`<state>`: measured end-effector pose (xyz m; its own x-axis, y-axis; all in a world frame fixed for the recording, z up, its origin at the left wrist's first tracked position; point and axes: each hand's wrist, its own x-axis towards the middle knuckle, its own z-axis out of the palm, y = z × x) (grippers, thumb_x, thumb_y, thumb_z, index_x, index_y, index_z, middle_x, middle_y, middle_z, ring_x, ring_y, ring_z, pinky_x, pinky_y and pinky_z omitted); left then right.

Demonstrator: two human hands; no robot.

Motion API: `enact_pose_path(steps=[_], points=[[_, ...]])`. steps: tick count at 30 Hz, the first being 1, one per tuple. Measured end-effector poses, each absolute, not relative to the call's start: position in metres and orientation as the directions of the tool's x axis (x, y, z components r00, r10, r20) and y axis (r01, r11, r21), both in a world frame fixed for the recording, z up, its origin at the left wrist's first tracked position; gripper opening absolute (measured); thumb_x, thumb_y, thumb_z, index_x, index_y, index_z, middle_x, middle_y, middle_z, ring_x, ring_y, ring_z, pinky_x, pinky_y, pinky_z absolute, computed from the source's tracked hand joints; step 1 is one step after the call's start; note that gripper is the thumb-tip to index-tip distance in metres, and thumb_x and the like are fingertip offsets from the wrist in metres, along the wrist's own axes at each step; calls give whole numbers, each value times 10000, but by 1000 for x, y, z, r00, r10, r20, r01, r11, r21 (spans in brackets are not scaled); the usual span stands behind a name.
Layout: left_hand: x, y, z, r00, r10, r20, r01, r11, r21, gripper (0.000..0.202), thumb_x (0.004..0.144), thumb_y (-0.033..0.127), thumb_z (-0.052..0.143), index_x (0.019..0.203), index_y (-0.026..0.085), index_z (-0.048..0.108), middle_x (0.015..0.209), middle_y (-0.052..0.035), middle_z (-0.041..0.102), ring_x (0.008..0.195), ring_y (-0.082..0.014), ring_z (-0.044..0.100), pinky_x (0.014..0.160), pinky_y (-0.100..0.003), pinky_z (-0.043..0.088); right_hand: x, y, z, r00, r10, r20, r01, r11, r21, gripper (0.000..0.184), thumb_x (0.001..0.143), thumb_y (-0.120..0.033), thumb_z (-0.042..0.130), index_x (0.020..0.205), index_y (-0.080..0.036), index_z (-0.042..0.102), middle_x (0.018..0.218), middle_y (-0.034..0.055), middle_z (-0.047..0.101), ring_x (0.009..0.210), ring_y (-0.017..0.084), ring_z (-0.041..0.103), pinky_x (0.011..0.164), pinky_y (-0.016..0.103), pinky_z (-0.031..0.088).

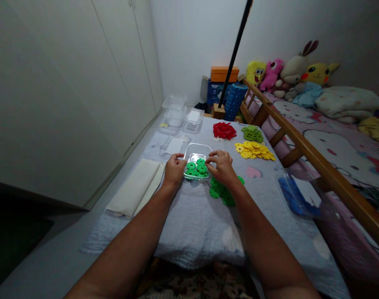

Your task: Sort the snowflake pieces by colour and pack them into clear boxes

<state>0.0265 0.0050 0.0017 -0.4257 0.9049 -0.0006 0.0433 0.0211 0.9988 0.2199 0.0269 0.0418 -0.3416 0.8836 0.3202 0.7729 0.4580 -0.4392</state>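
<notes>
A clear plastic box (198, 146) stands on the cloth-covered table with several green flower-shaped discs (195, 169) inside. My left hand (175, 167) is closed on the box's left side, thumb along the rim. My right hand (220, 165) is at the right rim, its thumb and forefinger pinched just over the inside. Whether it grips the rim or a disc cannot be made out. Beneath my right wrist lies a loose pile of green discs (219, 190), partly hidden by the forearm.
Piles of red discs (224, 131), light green discs (252, 133) and yellow discs (254, 150) lie at the back right. A box of blue pieces (294, 197) sits near the bed rail (297, 143). Clear containers (174, 101) stand back left; folded beige cloth (135, 187) lies left.
</notes>
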Motion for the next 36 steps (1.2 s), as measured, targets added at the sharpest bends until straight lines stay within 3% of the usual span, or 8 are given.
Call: enact_pose_path(steps=[5, 11, 17, 22, 26, 31, 34, 36], points=[[27, 4, 4, -431, 902, -2, 50, 25, 998, 363, 665, 307, 631, 996, 158, 632, 573, 80, 443, 521, -114, 421, 523, -236, 314, 252, 38, 44, -212, 930, 300, 800, 342, -493, 192, 877, -220, 603, 952, -234, 779, 1165, 95, 664, 1148, 277, 533, 995, 429, 377], [27, 5, 4, -425, 905, -7, 27, 21, 999, 364, 664, 316, 638, 993, 161, 624, 570, 86, 428, 517, -109, 406, 523, -232, 308, 281, 38, 42, -136, 983, 126, 915, 173, -365, 216, 864, -279, 634, 1023, -258, 778, 1195, 87, 657, 1169, 304, 520, 987, 433, 368], [27, 5, 3, -426, 904, 4, 45, 17, 999, 362, 665, 323, 639, 992, 168, 628, 563, 90, 414, 516, -111, 400, 530, -234, 317, 285, 32, 42, -191, 978, -82, 965, 172, -197, 294, 851, -303, 673, 1129, -269, 765, 1243, 98, 650, 1175, 308, 512, 944, 390, 370], [27, 4, 3, -423, 906, -9, 29, 24, 999, 377, 666, 334, 640, 1004, 168, 623, 574, 87, 424, 524, -112, 407, 536, -233, 322, 285, 33, 41, -213, 976, -52, 957, 198, -210, 203, 828, -261, 703, 1015, -263, 782, 1130, 89, 675, 1092, 283, 548, 890, 367, 394], [28, 4, 4, -426, 905, -14, 37, 33, 999, 378, 663, 332, 641, 1003, 169, 625, 575, 88, 419, 523, -114, 413, 535, -234, 314, 290, 35, 41, -232, 973, -10, 925, 218, -310, 172, 781, -219, 712, 942, -236, 769, 1058, 74, 682, 1053, 263, 576, 879, 353, 422], [28, 2, 8, -429, 903, -10, 54, 36, 998, 363, 669, 317, 630, 998, 162, 628, 580, 83, 428, 527, -115, 422, 533, -238, 311, 295, 37, 49, -279, 960, 34, 739, 237, -630, 95, 772, -239, 623, 773, -192, 705, 849, 34, 682, 834, 193, 619, 791, 305, 460], [29, 2, 9, -430, 903, -7, 71, 41, 997, 361, 674, 306, 624, 1002, 156, 635, 581, 80, 434, 531, -116, 429, 532, -237, 318, 287, 36, 57, -230, 959, 164, 616, 273, -739, 124, 782, -293, 603, 775, -193, 677, 784, 23, 666, 767, 188, 606, 756, 311, 464], [28, 2, 8, -430, 903, -8, 69, 41, 997, 366, 675, 304, 622, 1009, 154, 636, 582, 79, 442, 533, -116, 434, 533, -235, 323, 274, 34, 63, -200, 935, 294, 581, 355, -732, 117, 790, -283, 599, 790, -196, 678, 806, 30, 678, 804, 194, 610, 809, 327, 462]])
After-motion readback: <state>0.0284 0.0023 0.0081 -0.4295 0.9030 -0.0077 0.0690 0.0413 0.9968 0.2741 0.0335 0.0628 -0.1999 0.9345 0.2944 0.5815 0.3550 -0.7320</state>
